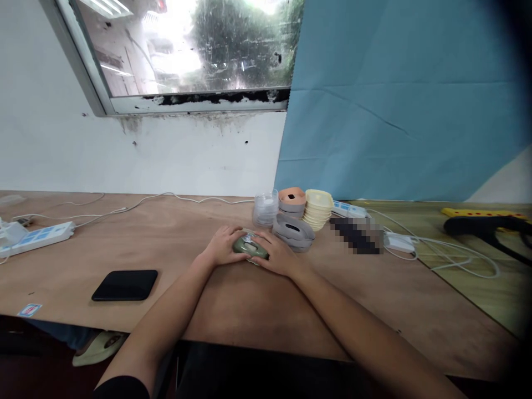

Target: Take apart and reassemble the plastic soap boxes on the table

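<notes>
At the middle of the table, a green oval plastic piece [260,252] lies between my two hands. Something clear and shiny shows in its centre and along its edge; the fingers cover much of it. My left hand [223,246] is closed round the left end. From the right, my right hand [277,254] grips the other end, its fingers bent over the top. Just behind my right hand sit grey plastic pieces [294,235] with a slot-shaped opening. Clear round containers [266,209] are stacked behind the hands, beside a peach-coloured piece [291,195] on a grey one.
Cream-coloured trays [318,208] stand in a stack at the back. A black phone-like slab [125,285] lies at the left front. Power strips [38,238] and white cables run along the left and right, and a blurred dark object [357,235] lies at the right.
</notes>
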The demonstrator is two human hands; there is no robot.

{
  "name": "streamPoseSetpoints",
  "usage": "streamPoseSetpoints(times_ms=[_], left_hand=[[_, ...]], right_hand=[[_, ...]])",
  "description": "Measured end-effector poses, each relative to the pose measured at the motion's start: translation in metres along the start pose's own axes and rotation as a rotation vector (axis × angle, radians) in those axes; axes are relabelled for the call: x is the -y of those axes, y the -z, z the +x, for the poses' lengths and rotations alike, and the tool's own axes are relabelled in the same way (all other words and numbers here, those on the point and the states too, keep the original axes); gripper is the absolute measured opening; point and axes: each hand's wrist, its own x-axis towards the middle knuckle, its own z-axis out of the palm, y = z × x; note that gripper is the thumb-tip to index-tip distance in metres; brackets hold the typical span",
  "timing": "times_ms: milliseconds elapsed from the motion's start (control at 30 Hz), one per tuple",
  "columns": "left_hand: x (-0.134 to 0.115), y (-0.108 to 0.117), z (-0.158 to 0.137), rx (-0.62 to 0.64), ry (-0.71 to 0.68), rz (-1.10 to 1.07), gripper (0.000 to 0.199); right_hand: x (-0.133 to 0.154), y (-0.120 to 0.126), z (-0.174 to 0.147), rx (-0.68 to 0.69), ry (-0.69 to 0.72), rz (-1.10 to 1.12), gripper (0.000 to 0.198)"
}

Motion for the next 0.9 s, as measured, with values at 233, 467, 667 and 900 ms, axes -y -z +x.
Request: streamPoseSetpoints(times_ms=[233,467,667,900], left_hand=[[0.005,-0.003,-0.004,0.003,0.041,-0.171,0.079],[0.008,-0.002,-0.003,-0.016,0.057,-0.095,0.047],[0.012,-0.01,-0.002,-0.258,0.265,-0.165,0.029],[0.001,-0.028,0.013,-0.64,0.547,-1.013,0.056]], right_hand=[[-0.003,0.002,0.0,-0.079,0.112,0.039,0.039],[-0.007,0.004,-0.003,-0.161,0.093,0.089,0.04],[-0.007,0.001,-0.006,-0.396,0.087,-0.02,0.053],[0.006,-0.002,0.011,-0.359,0.237,-0.175,0.044]])
